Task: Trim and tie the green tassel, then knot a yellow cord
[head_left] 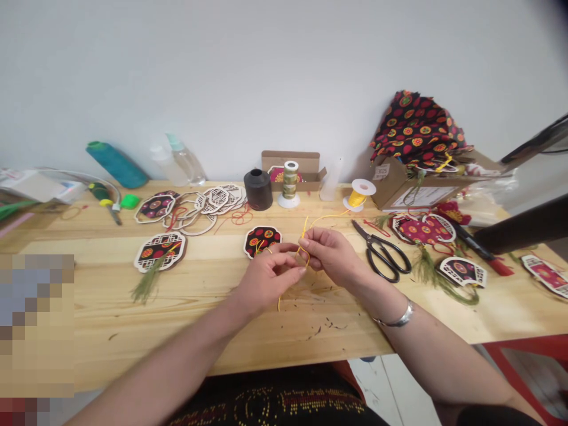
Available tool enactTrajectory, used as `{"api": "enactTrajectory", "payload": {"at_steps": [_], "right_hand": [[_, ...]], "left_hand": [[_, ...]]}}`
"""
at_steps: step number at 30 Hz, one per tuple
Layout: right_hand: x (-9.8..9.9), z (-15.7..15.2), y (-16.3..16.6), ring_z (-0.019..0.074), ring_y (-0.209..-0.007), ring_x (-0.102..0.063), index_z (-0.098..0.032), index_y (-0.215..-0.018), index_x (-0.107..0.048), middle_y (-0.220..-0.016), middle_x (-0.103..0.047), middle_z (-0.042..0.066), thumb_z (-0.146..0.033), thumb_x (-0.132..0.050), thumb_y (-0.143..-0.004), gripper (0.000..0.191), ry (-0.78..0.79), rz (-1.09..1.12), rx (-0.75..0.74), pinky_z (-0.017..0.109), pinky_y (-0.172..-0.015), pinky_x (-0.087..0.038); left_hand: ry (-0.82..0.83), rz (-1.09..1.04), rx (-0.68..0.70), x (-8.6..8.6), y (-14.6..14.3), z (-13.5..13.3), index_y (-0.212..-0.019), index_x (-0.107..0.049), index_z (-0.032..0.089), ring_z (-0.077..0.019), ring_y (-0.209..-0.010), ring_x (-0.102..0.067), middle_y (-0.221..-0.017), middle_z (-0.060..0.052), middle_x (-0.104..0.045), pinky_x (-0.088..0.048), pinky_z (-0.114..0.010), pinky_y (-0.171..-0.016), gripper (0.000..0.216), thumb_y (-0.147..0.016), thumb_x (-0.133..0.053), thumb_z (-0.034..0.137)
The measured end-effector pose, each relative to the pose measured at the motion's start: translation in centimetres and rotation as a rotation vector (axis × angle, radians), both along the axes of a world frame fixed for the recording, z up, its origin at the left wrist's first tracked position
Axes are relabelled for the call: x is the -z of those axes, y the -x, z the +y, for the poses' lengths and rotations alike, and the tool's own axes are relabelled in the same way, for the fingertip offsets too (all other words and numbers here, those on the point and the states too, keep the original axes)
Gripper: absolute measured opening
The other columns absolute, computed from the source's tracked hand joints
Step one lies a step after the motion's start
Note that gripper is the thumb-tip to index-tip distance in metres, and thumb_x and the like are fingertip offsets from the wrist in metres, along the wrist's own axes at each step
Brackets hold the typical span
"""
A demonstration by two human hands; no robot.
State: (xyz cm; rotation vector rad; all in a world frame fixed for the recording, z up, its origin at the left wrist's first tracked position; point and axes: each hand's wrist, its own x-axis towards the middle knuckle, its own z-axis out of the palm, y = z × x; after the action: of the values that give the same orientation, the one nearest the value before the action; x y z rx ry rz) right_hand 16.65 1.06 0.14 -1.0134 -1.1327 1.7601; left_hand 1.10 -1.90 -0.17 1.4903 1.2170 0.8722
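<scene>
My left hand and my right hand meet over the middle of the wooden table, both pinching a thin yellow cord that forms a small loop between the fingertips. The cord runs back to a yellow spool. Its loose end hangs below my left hand. A dark patterned ornament in a white wooden frame lies just behind my left hand. My right wrist wears a silver bracelet.
Black scissors lie right of my hands. Finished ornaments with green tassels and a pile of wooden frames sit at left. Thread spools, bottles, a cardboard box with patterned fabric stand along the back.
</scene>
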Motion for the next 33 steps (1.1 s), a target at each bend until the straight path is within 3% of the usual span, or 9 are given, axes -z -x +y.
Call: {"api": "enactTrajectory", "payload": {"at_steps": [6,9,12,16,21,26,33], "right_hand": [[-0.18,-0.11,0.16,0.0037,-0.042,-0.039,-0.016,-0.064,-0.050,-0.051,-0.051,-0.005,-0.039,-0.068,-0.069,0.030,-0.095,-0.160,0.009,0.019,-0.041,-0.028],[-0.24,-0.18,0.27,0.0049,-0.044,-0.040,-0.016,-0.063,-0.051,-0.050,-0.050,-0.005,-0.033,-0.063,-0.073,0.023,-0.174,-0.232,0.005,0.020,-0.043,-0.029],[-0.20,-0.18,0.24,0.0055,-0.047,-0.041,-0.016,-0.063,-0.053,-0.051,-0.049,-0.005,-0.028,-0.060,-0.074,0.018,-0.239,-0.295,0.006,0.020,-0.045,-0.030],[0.01,-0.15,0.12,0.0058,-0.048,-0.040,-0.016,-0.066,-0.054,-0.053,-0.050,-0.005,-0.027,-0.059,-0.076,0.016,-0.279,-0.339,-0.002,0.021,-0.046,-0.031],[0.18,-0.10,0.09,0.0057,-0.048,-0.041,-0.016,-0.066,-0.054,-0.053,-0.049,-0.005,-0.032,-0.063,-0.075,0.021,-0.278,-0.339,-0.005,0.021,-0.047,-0.031],[-0.22,-0.05,0.10,0.0052,-0.046,-0.041,-0.016,-0.065,-0.053,-0.050,-0.050,-0.006,-0.040,-0.069,-0.069,0.029,-0.190,-0.290,-0.034,0.020,-0.045,-0.030],[-0.54,-0.10,-0.01,0.0044,-0.044,-0.040,-0.015,-0.066,-0.054,-0.050,-0.051,-0.006,-0.040,-0.071,-0.067,0.030,-0.138,-0.180,-0.090,0.019,-0.043,-0.029]], "left_hand": [[0.025,-0.244,-0.149,-0.65,0.05,-0.38,-0.075,-0.055,0.017,-0.0219,-0.107,-0.057,-0.114,-0.012,-0.060,-0.041,-0.037,-0.093,0.015,-0.074,-0.064,0.028],[0.122,-0.331,-0.095,-0.70,-0.10,-0.41,-0.092,-0.055,0.017,-0.0172,-0.086,-0.063,-0.095,-0.007,-0.065,-0.047,-0.032,-0.079,0.022,-0.075,-0.063,0.026],[0.195,-0.306,-0.038,-0.45,-0.17,-0.32,-0.101,-0.056,0.016,-0.0111,-0.064,-0.057,-0.080,-0.001,-0.063,-0.047,-0.028,-0.066,0.026,-0.077,-0.061,0.025],[0.224,-0.281,-0.050,-0.09,0.05,-0.10,-0.093,-0.062,0.016,-0.0069,-0.057,-0.048,-0.080,0.000,-0.061,-0.040,-0.020,-0.052,0.018,-0.079,-0.060,0.028],[0.227,-0.217,-0.094,-0.06,0.29,0.00,-0.082,-0.067,0.016,-0.0070,-0.059,-0.049,-0.072,0.001,-0.060,-0.038,-0.017,-0.049,0.013,-0.077,-0.063,0.027],[0.300,-0.340,-0.091,0.10,0.15,0.25,-0.079,-0.068,0.015,-0.0014,-0.040,-0.036,-0.064,0.002,-0.059,-0.025,-0.017,-0.039,0.013,-0.073,-0.066,0.026],[0.403,-0.421,-0.090,0.02,0.31,0.46,-0.077,-0.071,0.014,-0.0002,-0.037,-0.031,-0.059,0.001,-0.059,-0.017,-0.017,-0.037,0.013,-0.069,-0.069,0.024]]}}
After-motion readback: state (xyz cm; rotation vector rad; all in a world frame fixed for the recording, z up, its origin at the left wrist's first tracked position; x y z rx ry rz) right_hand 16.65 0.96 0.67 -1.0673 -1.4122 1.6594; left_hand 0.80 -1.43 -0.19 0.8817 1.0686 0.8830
